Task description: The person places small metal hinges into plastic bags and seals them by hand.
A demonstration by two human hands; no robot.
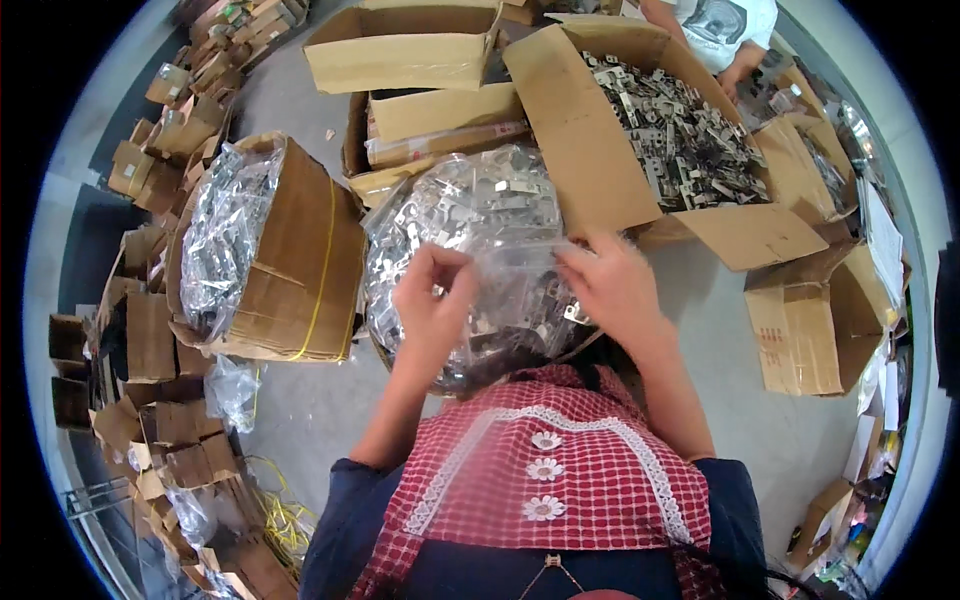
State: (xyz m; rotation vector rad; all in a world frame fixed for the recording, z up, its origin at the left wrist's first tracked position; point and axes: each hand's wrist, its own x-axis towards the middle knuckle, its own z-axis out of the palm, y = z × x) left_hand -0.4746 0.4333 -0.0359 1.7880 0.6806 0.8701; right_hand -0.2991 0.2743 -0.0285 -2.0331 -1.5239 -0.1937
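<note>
Between my hands hangs a clear plastic bag (515, 262), its top edge stretched sideways. The fingers of my left hand (432, 292) pinch its left end, thumb and forefinger curled together. At the other end my right hand (610, 282) grips the bag's upper corner between thumb and fingers. Whether anything lies inside the bag cannot be made out against what is behind it. Right below is a heap of clear bags filled with small metal parts (510, 195), piled in a container that is mostly hidden.
To the left stands a strapped cardboard box (300, 260) of bagged parts. Ahead right, an open carton (590, 130) holds loose metal hinge-like pieces (685, 140). An open box (800, 325) sits at right. Another person's hand (740, 72) is at the far right.
</note>
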